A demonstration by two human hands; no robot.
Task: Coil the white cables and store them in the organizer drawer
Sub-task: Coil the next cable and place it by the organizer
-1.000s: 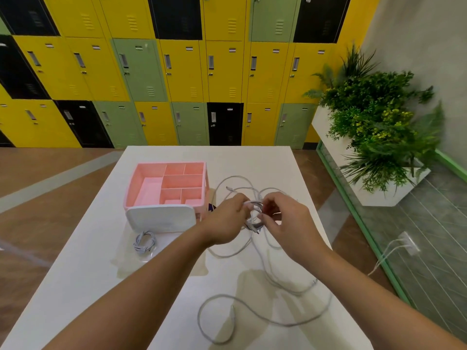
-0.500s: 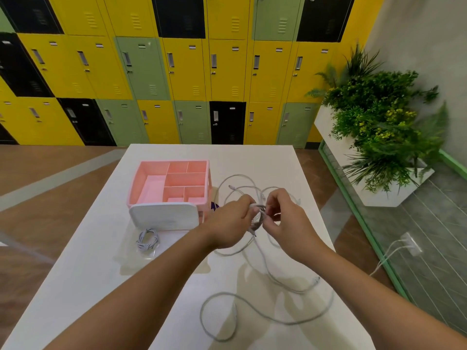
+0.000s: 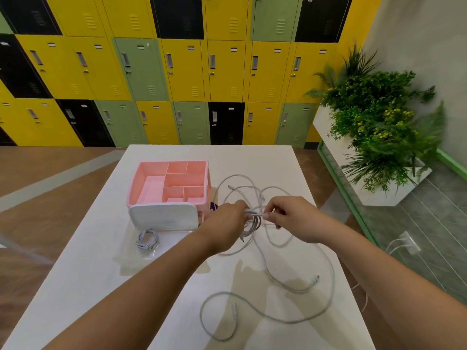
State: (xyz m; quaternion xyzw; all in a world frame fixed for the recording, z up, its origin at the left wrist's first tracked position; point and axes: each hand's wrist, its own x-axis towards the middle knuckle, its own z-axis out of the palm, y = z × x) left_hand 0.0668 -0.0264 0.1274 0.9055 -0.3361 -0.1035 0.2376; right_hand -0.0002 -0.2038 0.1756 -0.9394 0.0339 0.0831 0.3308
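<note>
Just right of the pink organizer, over the counter, your left grip clamps the half-wound white cable coil, likely so loops hold, while your right grip pinches the next strand to feed it.

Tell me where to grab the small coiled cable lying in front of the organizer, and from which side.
Likely from above, pinching across the bunched strands of the coiled cable on its near side: it lies flat, and the organizer has its white front close behind it. The left hand and right hand hold the loose cable.
</note>
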